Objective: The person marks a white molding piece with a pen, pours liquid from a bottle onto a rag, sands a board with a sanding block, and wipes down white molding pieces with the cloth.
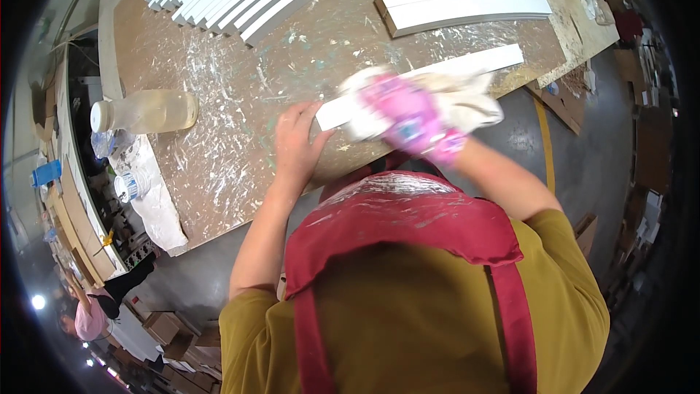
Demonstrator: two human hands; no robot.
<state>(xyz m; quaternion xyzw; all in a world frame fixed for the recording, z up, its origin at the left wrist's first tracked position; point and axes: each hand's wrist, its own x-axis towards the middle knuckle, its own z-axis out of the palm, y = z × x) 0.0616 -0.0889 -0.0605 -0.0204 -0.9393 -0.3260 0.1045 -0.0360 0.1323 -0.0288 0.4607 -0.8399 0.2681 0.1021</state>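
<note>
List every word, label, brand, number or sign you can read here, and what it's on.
No text can be read in this view.
White container with blue markings: any print is too small to read.
Pink patterned glove on the right hand: blurred, no lettering discernible.
Translucent bottle: no readable label shows.

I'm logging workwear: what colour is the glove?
The glove is mostly pink, pattern blurred; see the head view.
</note>
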